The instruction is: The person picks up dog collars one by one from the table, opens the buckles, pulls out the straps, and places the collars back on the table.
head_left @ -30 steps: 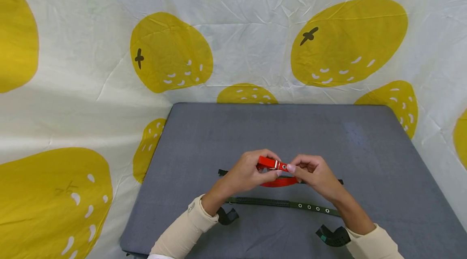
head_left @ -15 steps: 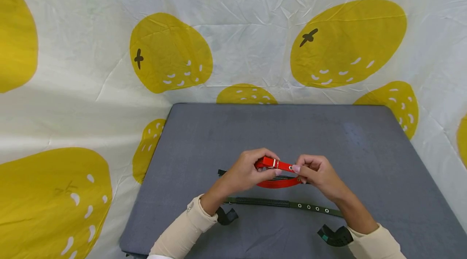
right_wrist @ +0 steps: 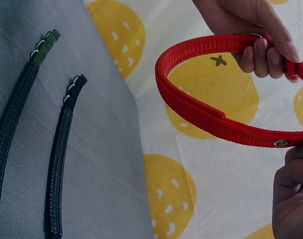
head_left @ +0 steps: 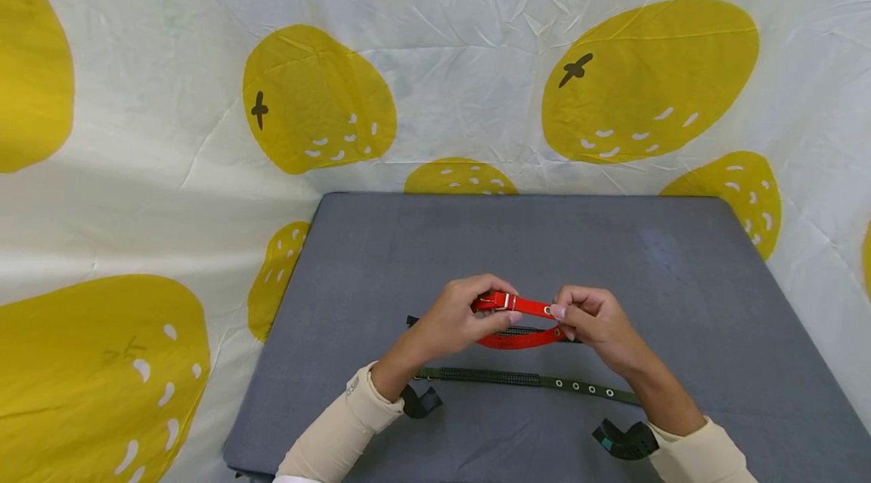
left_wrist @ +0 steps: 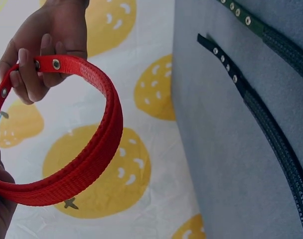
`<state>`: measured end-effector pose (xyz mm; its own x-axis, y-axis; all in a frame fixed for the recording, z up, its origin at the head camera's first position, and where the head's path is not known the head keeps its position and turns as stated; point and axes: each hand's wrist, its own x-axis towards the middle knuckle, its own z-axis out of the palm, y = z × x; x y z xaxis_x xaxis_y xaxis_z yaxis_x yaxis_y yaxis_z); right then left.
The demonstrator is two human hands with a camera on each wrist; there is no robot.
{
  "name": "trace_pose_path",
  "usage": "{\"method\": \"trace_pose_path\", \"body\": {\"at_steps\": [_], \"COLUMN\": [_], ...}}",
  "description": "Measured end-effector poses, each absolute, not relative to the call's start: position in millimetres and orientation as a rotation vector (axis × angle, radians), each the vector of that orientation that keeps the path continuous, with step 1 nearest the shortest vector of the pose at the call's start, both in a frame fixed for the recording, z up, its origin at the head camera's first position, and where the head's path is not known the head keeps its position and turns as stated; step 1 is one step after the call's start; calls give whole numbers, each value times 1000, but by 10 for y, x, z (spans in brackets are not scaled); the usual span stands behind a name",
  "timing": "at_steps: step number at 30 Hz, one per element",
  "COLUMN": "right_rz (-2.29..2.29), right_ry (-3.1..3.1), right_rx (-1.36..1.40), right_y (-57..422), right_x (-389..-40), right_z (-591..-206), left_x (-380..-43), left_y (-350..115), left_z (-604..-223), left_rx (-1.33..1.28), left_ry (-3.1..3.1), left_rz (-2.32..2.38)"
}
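A red collar (head_left: 519, 342), bent into a loop, is held up over the table between both hands. My left hand (head_left: 457, 318) grips it beside its metal buckle (head_left: 509, 302). With thumb and fingers, my right hand (head_left: 597, 322) pinches the strap near a metal eyelet (head_left: 547, 310). The strap runs taut from the buckle to those fingertips. In the left wrist view, the padded part of the red collar (left_wrist: 109, 134) curves round below the hands. The right wrist view shows the overlapping padding edge and an eyelet (right_wrist: 281, 143) close to my right hand (right_wrist: 293, 191).
A green collar (head_left: 490, 376) with several eyelets lies across the grey table (head_left: 531, 249) in front. Behind it lies a black collar (left_wrist: 271, 124), partly hidden by the hands in the head view. A white sheet with yellow fruit prints (head_left: 469, 105) hangs behind the table.
My right hand has shifted slightly right and my left hand slightly left. More of the red strap and its eyelet now shows between the buckle and the right fingertips.
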<state>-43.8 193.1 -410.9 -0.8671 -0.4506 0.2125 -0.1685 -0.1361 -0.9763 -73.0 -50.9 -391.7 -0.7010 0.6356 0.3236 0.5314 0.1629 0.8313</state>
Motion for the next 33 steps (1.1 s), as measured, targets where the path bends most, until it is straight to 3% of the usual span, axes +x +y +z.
{"method": "trace_pose_path", "body": {"at_steps": [33], "right_rz": [-2280], "right_ry": [1874], "right_rx": [-685], "right_y": [1937], "right_x": [-450], "right_z": [-4076], "left_x": [-761], "left_y": [-539], "left_z": [-3936], "left_rx": [1211], "left_ry": [2450], "left_rz": [1590]}}
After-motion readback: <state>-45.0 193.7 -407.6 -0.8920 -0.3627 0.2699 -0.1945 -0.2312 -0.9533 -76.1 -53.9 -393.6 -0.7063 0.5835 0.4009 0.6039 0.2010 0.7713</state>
